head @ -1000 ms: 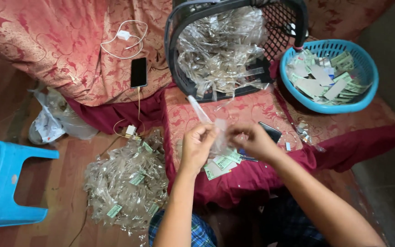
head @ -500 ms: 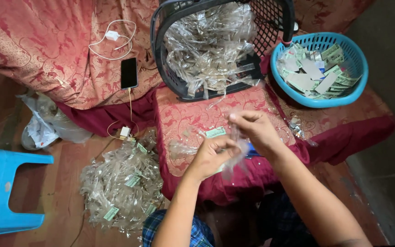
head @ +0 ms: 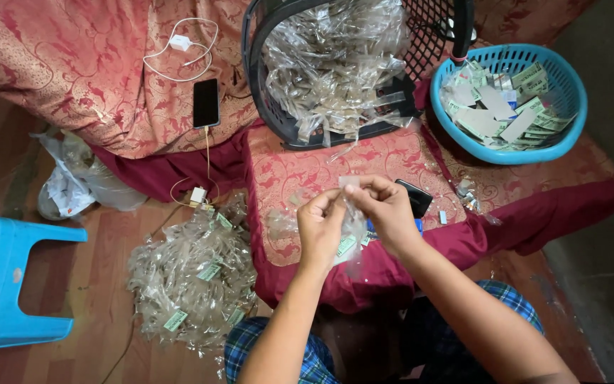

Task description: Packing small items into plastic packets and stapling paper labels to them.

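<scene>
Both hands pinch one clear sleeve over the red cushion.

A blue stool (head: pixel 8 284) stands far left, then a heap of clear sleeves (head: pixel 193 281) lies on the floor. The left hand (head: pixel 321 227) and right hand (head: pixel 386 210) meet, fingers closed on the sleeve (head: pixel 349 213), which hangs between them above the cushion (head: pixel 300 171). Behind stands a black basket (head: pixel 264 85) of sleeves; at right, a blue basket (head: pixel 570 121) of paper slips.

A home: patterned red bedding (head: pixel 94 78), charging phone (head: pixel 206 103), wooden floor (head: pixel 108 242).
</scene>
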